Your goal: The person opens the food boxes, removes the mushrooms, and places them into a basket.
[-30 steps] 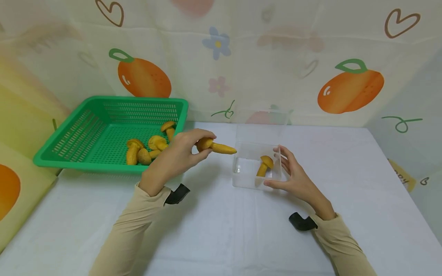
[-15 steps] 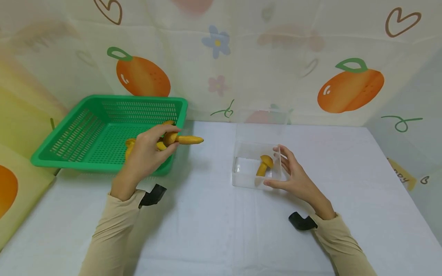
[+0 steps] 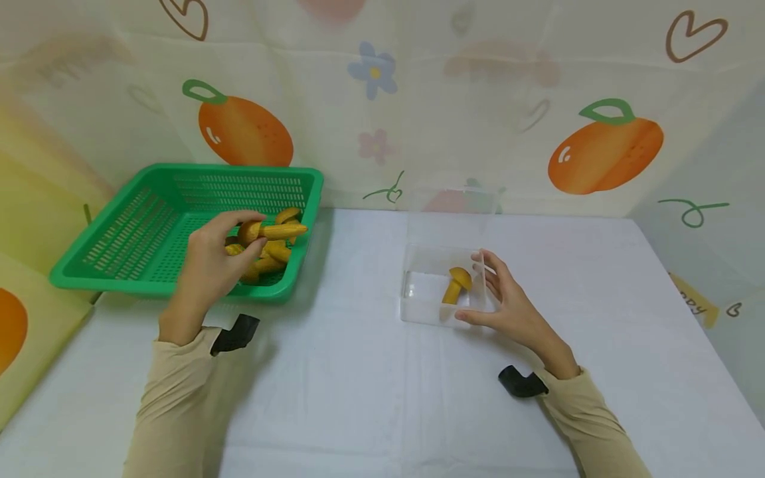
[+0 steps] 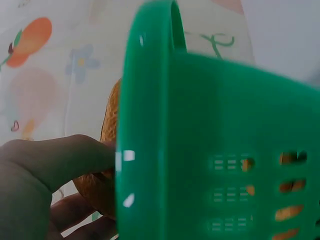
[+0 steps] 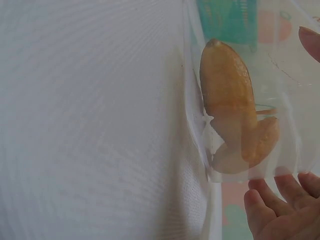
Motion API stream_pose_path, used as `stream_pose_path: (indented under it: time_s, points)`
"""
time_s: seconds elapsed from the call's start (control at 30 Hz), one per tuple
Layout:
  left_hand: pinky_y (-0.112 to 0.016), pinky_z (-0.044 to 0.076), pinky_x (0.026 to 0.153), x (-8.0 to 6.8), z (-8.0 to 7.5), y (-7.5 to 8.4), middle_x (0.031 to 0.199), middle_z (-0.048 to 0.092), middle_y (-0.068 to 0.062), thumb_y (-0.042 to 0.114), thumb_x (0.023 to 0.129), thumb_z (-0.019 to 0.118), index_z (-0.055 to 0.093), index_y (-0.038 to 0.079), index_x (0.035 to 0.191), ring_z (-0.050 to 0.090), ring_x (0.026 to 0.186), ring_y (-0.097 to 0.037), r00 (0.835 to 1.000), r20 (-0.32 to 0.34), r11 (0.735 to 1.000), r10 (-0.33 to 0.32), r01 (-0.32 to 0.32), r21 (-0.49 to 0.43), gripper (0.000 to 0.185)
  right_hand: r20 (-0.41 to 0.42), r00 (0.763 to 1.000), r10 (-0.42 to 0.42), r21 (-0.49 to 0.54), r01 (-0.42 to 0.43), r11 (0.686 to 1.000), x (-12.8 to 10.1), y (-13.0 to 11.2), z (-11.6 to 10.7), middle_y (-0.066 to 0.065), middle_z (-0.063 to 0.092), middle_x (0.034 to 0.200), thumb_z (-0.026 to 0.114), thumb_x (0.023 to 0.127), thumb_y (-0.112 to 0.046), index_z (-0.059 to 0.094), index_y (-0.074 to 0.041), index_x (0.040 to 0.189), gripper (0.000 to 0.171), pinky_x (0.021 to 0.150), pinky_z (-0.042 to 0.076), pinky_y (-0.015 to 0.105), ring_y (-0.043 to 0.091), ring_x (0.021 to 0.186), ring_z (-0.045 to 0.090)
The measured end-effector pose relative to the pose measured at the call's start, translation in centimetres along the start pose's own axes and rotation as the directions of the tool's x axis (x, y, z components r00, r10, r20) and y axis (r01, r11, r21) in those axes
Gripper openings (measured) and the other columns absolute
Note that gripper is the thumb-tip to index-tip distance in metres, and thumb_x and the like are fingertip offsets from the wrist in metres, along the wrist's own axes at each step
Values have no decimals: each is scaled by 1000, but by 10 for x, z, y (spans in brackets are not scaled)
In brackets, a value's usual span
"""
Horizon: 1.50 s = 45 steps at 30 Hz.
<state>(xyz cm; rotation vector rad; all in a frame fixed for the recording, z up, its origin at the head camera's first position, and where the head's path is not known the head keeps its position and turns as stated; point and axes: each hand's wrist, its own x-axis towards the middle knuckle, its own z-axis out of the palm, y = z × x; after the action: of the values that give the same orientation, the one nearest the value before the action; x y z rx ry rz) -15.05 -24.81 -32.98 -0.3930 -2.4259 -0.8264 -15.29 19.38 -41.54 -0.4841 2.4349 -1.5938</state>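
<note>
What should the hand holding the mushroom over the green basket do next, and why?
Probably carry it right, toward the clear box. The left hand pinches a mushroom above the green basket, while the right hand steadies the box, which already holds one mushroom.

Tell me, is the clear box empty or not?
Not empty. One yellow toy mushroom lies inside the clear box, which the right hand touches at its side.
</note>
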Motion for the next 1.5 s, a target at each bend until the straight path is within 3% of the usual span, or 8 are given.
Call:
stream_pose_path:
  time_s: [0.4,0.5,0.67,0.8,0.9,1.13,1.4,1.5]
  points:
    - [6,36,78,-8,-24,-35,116,66,-22,-1,88,71,67,-2,118,41,97,17,984,17,985,-175,175,7,31,-2,1000,-4,-12,4,1000,2,1,0,5,23,163,85,78,-20,12,-14,158,108,123,19,52,31,153,20]
    - [6,35,78,-10,-27,-42,118,65,-21,1,89,70,67,-1,119,47,101,5,975,40,976,-218,217,33,31,-1,1000,-4,-18,4,1000,2,1,0,5,23,163,85,79,-21,12,-15,158,108,123,19,52,30,153,20]
    - [3,32,76,-13,-33,-48,122,63,-23,1,91,69,65,-1,122,55,109,-31,962,61,962,-267,262,77,32,-3,1000,-2,-21,2,1000,1,1,0,5,24,162,85,79,-21,12,-15,158,108,123,19,52,30,152,20]
    - [-1,30,74,-15,-38,-54,124,62,-25,2,91,67,64,-1,124,54,110,-36,955,67,954,-288,279,114,33,-6,1000,-3,-21,3,1000,2,0,0,5,25,162,85,78,-21,12,-14,158,108,123,19,52,30,152,20]
    - [-7,33,74,-16,-41,-59,125,61,-27,2,92,67,65,-2,123,54,110,-38,950,85,946,-302,287,153,32,-7,1000,-5,-18,5,1000,2,-1,0,6,24,162,85,78,-20,12,-14,158,108,123,19,52,30,152,21]
    - [-47,40,78,-16,-45,-64,130,54,-31,0,93,63,62,-3,125,49,106,-43,921,167,925,-353,316,212,33,-5,1000,-12,-10,12,1000,1,-2,0,9,23,162,85,78,-19,12,-11,158,109,123,19,54,31,152,20]
    - [-56,40,83,-15,-46,-64,135,49,-33,2,95,62,59,-1,130,48,107,-44,874,271,911,-402,351,218,35,-7,1000,-5,-22,5,1000,1,-1,0,6,24,162,85,79,-20,12,-13,158,108,123,19,54,31,152,19]
    - [-57,40,84,-15,-46,-65,135,50,-33,4,95,62,60,-1,129,48,107,-44,868,279,907,-410,358,220,34,-6,1000,-4,-20,4,1000,1,0,0,6,24,162,85,79,-21,13,-14,158,107,123,19,54,31,152,19]
